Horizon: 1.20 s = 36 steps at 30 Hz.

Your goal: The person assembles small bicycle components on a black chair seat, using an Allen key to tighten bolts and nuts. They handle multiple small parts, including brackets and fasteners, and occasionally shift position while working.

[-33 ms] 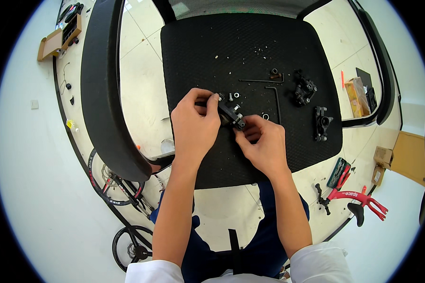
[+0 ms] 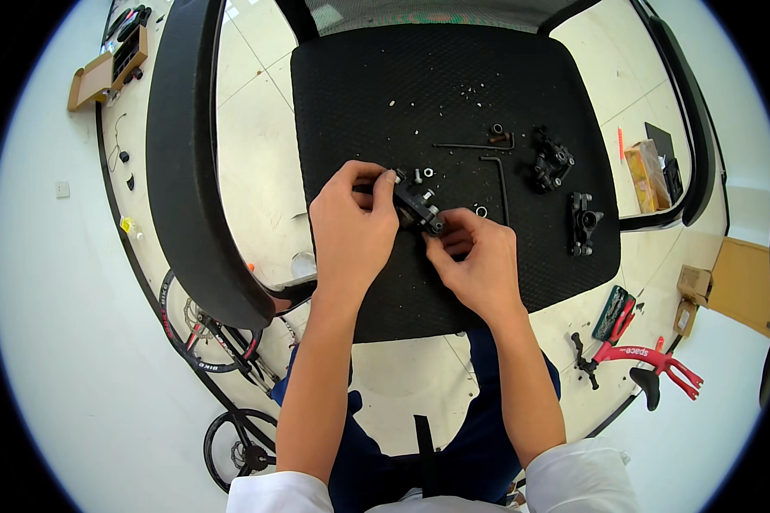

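Observation:
Both hands hold a black bicycle disc brake caliper (image 2: 417, 210) above the chair seat. My left hand (image 2: 356, 221) pinches its upper left end between thumb and fingers. At the lower right end, my right hand (image 2: 477, 256) is closed on it with thumb and fingertips. Silver bolt ends stick up from the caliper, and its underside is hidden. Just beyond it lie a small bolt (image 2: 418, 176) and a nut (image 2: 429, 173). A ring-shaped piece (image 2: 482, 211) rests near my right fingers. Two more black calipers, one farther (image 2: 551, 160) and one nearer (image 2: 584, 224), lie at the seat's right.
Two hex keys, one lying crosswise (image 2: 470, 146) and one lengthwise (image 2: 502, 190), are on the black seat (image 2: 385, 77) among white crumbs. Armrests flank it, the left one (image 2: 184, 162) close to my arm. A red bike frame (image 2: 642, 355) lies on the floor at right.

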Available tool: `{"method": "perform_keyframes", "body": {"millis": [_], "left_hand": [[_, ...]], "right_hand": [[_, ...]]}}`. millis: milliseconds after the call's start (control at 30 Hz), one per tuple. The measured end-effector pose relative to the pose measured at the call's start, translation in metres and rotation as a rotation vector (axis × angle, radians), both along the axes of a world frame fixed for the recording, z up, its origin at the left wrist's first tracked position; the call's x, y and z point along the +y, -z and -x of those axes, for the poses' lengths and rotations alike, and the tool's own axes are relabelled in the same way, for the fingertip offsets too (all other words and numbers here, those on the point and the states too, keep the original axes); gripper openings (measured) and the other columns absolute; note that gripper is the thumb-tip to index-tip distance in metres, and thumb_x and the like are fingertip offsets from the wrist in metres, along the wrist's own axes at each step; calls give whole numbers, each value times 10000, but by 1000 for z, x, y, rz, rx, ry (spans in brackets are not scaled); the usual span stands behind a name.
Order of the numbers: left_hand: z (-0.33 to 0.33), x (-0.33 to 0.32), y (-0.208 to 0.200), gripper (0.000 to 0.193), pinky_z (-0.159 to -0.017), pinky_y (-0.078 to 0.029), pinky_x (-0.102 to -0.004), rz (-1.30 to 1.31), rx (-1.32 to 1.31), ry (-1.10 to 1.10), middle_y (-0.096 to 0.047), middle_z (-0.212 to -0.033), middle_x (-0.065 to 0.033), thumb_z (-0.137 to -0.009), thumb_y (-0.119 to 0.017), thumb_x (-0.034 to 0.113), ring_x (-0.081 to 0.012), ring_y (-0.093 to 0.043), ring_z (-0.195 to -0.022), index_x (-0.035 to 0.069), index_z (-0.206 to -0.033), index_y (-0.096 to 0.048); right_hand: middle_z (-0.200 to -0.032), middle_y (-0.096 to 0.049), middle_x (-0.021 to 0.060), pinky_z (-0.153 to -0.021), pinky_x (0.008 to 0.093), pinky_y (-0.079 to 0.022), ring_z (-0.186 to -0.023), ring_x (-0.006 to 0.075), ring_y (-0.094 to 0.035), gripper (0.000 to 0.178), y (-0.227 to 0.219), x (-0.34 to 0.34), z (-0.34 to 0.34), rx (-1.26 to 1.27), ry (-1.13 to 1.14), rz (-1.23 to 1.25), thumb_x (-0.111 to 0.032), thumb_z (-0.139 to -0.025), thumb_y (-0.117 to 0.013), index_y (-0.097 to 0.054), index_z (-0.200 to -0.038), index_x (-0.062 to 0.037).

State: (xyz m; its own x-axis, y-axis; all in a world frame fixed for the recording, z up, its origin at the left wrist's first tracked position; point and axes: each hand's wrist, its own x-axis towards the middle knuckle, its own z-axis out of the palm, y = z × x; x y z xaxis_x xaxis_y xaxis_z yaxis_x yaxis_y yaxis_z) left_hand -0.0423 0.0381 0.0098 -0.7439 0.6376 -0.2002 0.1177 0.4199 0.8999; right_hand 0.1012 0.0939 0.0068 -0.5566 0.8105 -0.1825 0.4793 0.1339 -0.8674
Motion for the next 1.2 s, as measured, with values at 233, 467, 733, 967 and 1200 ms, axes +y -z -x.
{"method": "perform_keyframes", "body": {"millis": [233,467,733,967,1200], "left_hand": [[-7,-8,2,107,-753,-508,-353,1,515,90,-645,-937,-83,-857,-613,3,-264,-628,-886,24,-931,-688],[-7,-15,6,179,-712,-526,-318,-138,547,200,-679,-903,-113,-819,-578,-114,-256,-664,-845,6,-892,-689],[-13,-30,-16,240,-783,-519,-362,-107,492,373,-675,-1000,-100,-738,-679,2,-289,-640,-892,36,-975,-669],[-19,-50,0,241,-833,-542,-363,-125,495,344,-675,-1062,-116,-738,-776,49,-296,-657,-995,41,-971,-716],[-22,-57,15,227,-848,-571,-331,-229,462,299,-694,-1074,-142,-750,-777,-20,-284,-682,-1048,8,-968,-722]], "right_hand": [[-808,-690,104,-657,245,-577,-704,144,-705,160,3,2,-3,103,-7,-80,41,-766,-702,-695,-925,52],[-837,-662,109,-641,255,-573,-691,165,-691,173,5,5,-6,163,-1,-94,56,-752,-690,-696,-925,49],[-886,-675,91,-676,245,-580,-749,146,-703,221,1,5,-9,166,-10,-96,75,-738,-676,-715,-950,28],[-904,-667,89,-683,244,-563,-746,140,-699,244,-2,3,-8,122,-67,-146,79,-737,-676,-724,-968,16],[-974,-653,103,-761,248,-580,-856,166,-684,225,-5,20,-16,205,-185,249,106,-848,-610,-697,-1053,72]]}}
